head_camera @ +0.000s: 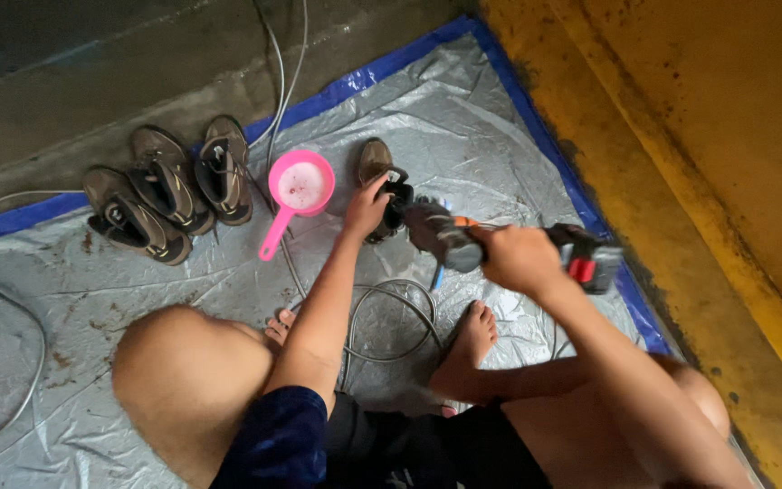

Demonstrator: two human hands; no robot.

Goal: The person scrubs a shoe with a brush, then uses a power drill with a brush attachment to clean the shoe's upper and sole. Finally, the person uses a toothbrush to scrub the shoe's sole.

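Note:
My left hand [366, 206] grips a brown shoe [375, 163] that stands on the silver tarp [463, 118], fingers at its dark opening. My right hand [519, 258] is closed around a cordless power tool [450, 240] with a grey body and a red and black battery end [586, 258]. The tool's front end points at the shoe and sits right beside it. Just behind the tool, a blue handle shows on the tarp. I am squatting, with my bare feet [474, 335] on the tarp below the tool.
Three more brown shoes [166, 190] lie at the tarp's upper left edge. A pink scoop [299, 190] with liquid sits beside the held shoe. A grey hose [391, 321] loops between my feet. A yellow wall [699, 136] runs along the right.

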